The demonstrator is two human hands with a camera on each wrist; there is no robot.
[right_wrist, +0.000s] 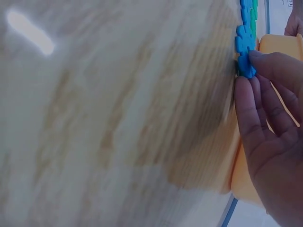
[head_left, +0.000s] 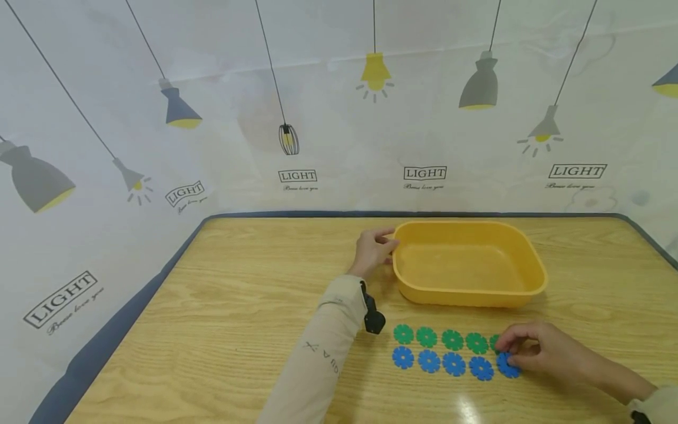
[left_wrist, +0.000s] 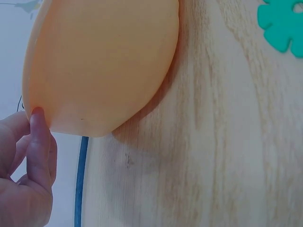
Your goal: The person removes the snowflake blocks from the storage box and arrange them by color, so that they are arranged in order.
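My left hand (head_left: 372,250) is at the left end of a yellow plastic basin (head_left: 471,298). In the left wrist view, the fingers of the left hand (left_wrist: 28,163) pinch the basin's rim. My right hand (head_left: 553,353) holds the rightmost blue snowflake disc (head_left: 509,366) of a row, low at the table. Seen from the right wrist, the thumb lies on the blue disc (right_wrist: 246,66) with a finger at its edge. Just behind it, a green snowflake disc (head_left: 494,341) is partly hidden by the right hand's fingers.
Several green snowflake discs (head_left: 452,340) form a row on the wooden table (head_left: 238,306), with a row of blue discs (head_left: 454,364) in front of it. The basin stands behind both rows. A wall sheet printed with lamps (head_left: 339,106) rises beyond the table's dark edge.
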